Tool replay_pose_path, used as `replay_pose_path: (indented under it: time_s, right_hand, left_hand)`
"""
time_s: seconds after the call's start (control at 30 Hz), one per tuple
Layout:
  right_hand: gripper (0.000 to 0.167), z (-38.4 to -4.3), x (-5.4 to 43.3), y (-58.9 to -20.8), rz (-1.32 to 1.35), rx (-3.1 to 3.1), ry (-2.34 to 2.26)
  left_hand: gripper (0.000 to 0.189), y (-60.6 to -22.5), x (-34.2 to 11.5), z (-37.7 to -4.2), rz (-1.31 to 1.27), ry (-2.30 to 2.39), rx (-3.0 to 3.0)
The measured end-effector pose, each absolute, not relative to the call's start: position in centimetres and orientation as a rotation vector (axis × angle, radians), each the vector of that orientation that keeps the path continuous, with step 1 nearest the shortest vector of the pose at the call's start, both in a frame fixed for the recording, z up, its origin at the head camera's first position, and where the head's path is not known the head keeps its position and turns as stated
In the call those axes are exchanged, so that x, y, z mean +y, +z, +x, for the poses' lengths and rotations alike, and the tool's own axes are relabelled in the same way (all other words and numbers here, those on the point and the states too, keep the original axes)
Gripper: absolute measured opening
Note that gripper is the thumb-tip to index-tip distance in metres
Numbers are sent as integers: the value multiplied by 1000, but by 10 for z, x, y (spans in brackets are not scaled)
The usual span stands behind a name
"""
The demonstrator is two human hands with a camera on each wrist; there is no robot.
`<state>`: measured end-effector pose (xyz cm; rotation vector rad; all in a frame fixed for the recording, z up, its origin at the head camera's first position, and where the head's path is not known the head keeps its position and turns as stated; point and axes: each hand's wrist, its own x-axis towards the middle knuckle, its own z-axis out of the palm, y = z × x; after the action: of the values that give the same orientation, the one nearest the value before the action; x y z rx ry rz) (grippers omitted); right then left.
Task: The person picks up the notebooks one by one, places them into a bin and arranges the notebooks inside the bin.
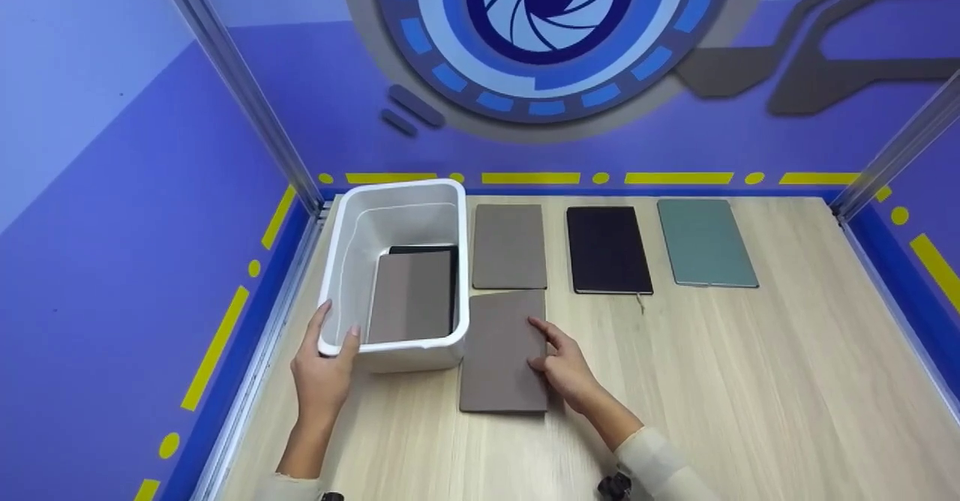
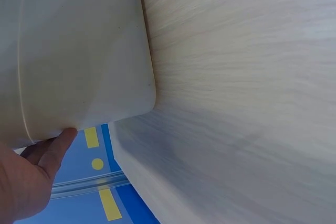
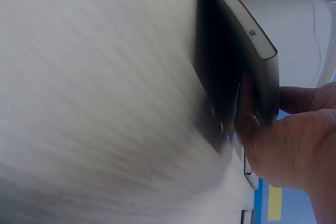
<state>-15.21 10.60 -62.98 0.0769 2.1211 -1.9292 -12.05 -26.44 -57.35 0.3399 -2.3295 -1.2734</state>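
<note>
Clearly, the right hand [image 1: 571, 372] pinches a brown notebook [image 1: 496, 358]; it extends leftward.

Pale bin [image 2: 79, 51] fills upper left; thin line [image 2: 20, 72] down its side, a few dark specks. Hand [image 2: 29, 182] at lower left, fingers against the bin. Grained counter [image 2: 252, 87] across the right, shadowed near the bin's rounded corner. Below: blue wall [image 2: 73, 158], yellow marks [image 2: 110, 204], metal rail [image 2: 89, 185] beside the hand.
</note>
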Motion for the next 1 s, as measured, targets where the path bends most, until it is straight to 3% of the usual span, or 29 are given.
replay_pose_path:
  time_s: [1.0]
  right_hand:
    - [80,-157,103,-626,93,2131,-1974]
  left_hand:
    - [64,-577,-266,-121,327,-1250,-2324]
